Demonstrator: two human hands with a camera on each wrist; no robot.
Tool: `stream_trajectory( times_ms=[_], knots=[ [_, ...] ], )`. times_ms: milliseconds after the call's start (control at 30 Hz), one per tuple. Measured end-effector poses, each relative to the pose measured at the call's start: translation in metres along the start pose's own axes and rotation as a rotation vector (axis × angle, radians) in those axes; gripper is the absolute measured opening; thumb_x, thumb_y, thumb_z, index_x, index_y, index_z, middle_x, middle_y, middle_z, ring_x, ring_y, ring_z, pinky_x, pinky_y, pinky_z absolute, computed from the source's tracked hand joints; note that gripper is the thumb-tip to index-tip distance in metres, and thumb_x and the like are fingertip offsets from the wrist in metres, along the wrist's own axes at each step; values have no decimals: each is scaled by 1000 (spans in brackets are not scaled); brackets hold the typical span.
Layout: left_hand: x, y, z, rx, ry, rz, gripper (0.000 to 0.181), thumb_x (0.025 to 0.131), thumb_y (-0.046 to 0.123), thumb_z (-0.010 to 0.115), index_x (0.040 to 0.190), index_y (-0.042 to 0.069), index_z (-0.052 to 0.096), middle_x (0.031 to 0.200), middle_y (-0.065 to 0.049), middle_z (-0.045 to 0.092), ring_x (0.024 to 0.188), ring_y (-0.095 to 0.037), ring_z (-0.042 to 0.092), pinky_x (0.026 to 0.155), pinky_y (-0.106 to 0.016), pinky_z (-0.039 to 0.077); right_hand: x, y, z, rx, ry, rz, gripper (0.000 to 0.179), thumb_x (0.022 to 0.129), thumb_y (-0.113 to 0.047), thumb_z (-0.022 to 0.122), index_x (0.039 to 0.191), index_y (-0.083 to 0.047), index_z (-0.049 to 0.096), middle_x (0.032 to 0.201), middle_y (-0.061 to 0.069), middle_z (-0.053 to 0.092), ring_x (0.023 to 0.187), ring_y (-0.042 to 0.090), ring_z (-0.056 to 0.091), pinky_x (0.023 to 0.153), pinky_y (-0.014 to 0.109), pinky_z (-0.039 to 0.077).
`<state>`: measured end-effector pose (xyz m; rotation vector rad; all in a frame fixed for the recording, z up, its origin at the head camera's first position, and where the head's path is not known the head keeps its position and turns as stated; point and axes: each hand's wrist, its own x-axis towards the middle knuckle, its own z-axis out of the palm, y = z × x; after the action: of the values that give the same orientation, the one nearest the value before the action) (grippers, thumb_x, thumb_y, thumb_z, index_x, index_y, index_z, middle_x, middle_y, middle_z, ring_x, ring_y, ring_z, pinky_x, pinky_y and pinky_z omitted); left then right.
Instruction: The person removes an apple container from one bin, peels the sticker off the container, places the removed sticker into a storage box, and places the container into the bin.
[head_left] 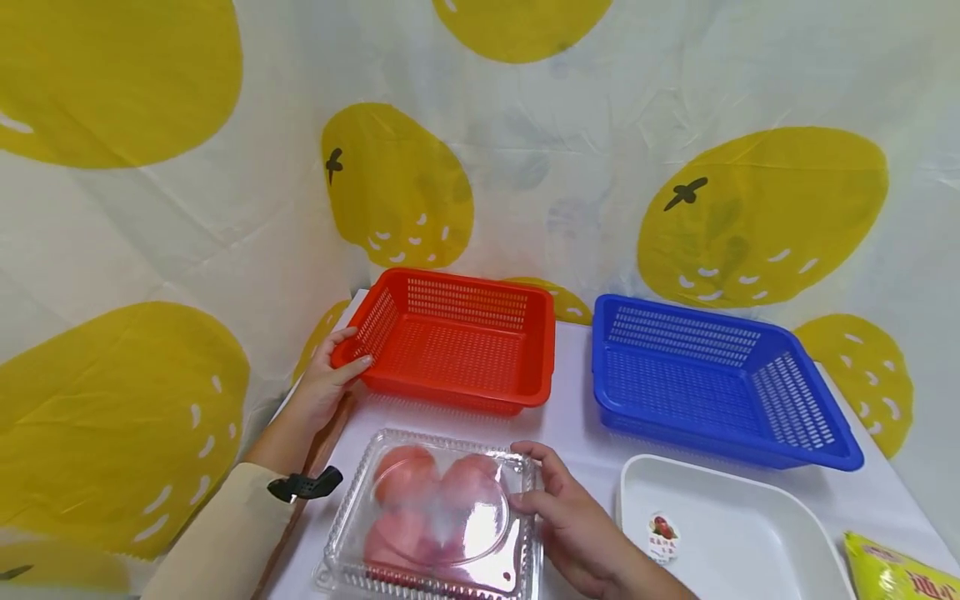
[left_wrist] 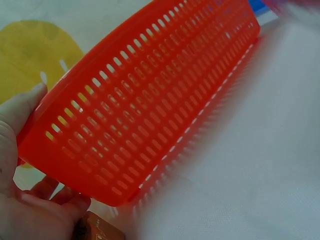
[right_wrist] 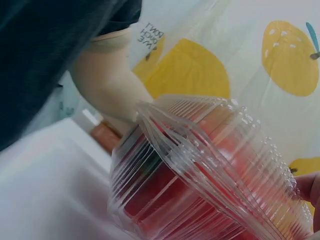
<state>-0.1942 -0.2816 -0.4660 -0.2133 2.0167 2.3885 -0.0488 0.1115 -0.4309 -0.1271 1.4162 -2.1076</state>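
Observation:
My left hand holds the left rim of a red plastic basket, thumb on top, with fingers under the edge in the left wrist view. Nothing lies inside the basket. My right hand grips the right edge of a clear plastic clamshell box with its lid closed. Several round reddish fruits show through the lid; their exact kind is blurred by glare. In the right wrist view the box is seen tilted from the side, apparently raised off the table.
A blue basket stands at the back right. In front of it sits a white tray with a fruit sticker. A yellow packet lies at the far right. A brown box is near the left hand.

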Motion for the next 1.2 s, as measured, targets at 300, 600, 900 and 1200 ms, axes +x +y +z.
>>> stream_trajectory(
  times_ms=[300, 600, 900, 1200],
  knots=[
    [-3, 4, -4, 1, 8, -15, 64, 107, 11, 65, 160, 26, 34, 168, -12, 27, 139, -28, 45, 113, -46, 46, 17, -90, -8, -73, 70, -55, 51, 104, -3, 57, 146, -29, 43, 140, 7, 52, 120, 25, 61, 97, 41, 58],
    [-7, 8, -2, 8, 15, -33, 68, 105, 15, 70, 161, 29, 34, 168, -9, 25, 146, -30, 36, 110, -36, 52, 71, -150, -25, -36, 64, -120, 47, 109, -6, 53, 150, -28, 44, 151, 6, 46, 124, 25, 61, 99, 42, 60],
    [-5, 8, 7, 60, 27, -63, 78, 101, 18, 76, 165, 28, 31, 170, -8, 25, 149, -31, 34, 110, -41, 52, 151, -160, -44, -9, 126, -126, 31, 109, -10, 56, 134, -29, 52, 138, 2, 52, 125, 28, 53, 94, 43, 60],
    [-1, 4, 2, 63, 22, -62, 72, 105, 12, 70, 164, 26, 31, 169, -10, 27, 146, -32, 39, 106, -38, 55, 221, -145, -57, -31, 222, -60, 47, 105, -13, 65, 147, -23, 48, 131, 4, 54, 120, 30, 53, 91, 48, 58]
  ],
)
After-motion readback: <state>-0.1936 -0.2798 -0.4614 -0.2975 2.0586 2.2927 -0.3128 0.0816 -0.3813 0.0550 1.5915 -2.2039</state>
